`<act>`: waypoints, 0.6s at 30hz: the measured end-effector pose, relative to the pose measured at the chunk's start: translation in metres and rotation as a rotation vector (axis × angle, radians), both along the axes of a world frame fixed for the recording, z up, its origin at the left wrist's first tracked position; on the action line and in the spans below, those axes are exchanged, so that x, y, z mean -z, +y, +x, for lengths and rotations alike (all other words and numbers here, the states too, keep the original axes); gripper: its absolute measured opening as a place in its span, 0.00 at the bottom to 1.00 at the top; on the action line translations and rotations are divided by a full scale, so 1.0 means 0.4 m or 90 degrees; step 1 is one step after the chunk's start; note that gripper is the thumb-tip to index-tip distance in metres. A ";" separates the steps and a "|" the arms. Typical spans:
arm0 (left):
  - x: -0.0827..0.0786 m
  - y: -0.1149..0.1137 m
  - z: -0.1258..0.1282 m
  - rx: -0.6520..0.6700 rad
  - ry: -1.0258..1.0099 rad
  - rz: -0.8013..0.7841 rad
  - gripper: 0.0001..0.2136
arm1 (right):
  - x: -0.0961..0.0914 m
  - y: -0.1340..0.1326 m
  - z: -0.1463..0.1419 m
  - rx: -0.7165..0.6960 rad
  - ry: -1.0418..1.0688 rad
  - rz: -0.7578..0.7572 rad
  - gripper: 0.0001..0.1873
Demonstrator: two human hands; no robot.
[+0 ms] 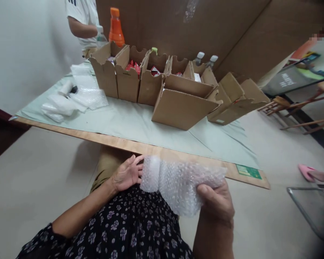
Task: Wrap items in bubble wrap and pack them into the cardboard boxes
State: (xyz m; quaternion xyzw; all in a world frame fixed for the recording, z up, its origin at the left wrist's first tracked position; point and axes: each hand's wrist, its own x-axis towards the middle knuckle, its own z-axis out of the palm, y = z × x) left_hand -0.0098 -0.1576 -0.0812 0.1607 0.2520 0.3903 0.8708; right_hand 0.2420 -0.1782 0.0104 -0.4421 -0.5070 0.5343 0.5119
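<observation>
My right hand (217,205) grips one end of a bubble-wrap bundle (178,181) held over my lap, just in front of the table edge. The wrap is rolled round something I cannot make out. My left hand (127,173) is at the bundle's other end, fingers spread, fingertips touching the wrap. Both forearms reach in from the bottom, over my dark flowered dress.
A low table (124,144) with a pale green cover carries a row of open cardboard boxes (140,77), bubble-wrap sheets (78,95) at the left and an orange bottle (116,28). Another person (83,21) stands at the far left end. A pink shoe (307,172) shows at right.
</observation>
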 end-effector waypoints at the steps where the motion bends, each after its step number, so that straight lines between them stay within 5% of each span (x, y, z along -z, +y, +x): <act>1: 0.004 -0.009 0.010 0.008 -0.012 0.008 0.37 | 0.003 -0.008 -0.004 -0.040 -0.005 -0.004 0.19; 5: 0.008 -0.029 0.050 0.005 0.089 0.027 0.33 | -0.006 -0.019 -0.004 -0.151 -0.050 0.008 0.25; 11: -0.018 0.019 -0.005 -0.103 0.255 0.043 0.19 | 0.002 0.029 0.144 0.206 -0.011 0.026 0.20; 14: -0.038 0.067 -0.070 -0.154 0.332 0.064 0.15 | 0.039 0.068 0.200 0.259 -0.022 0.024 0.17; 18: -0.078 0.139 -0.145 -0.180 0.448 0.106 0.16 | 0.097 0.117 0.187 0.266 -0.016 -0.019 0.17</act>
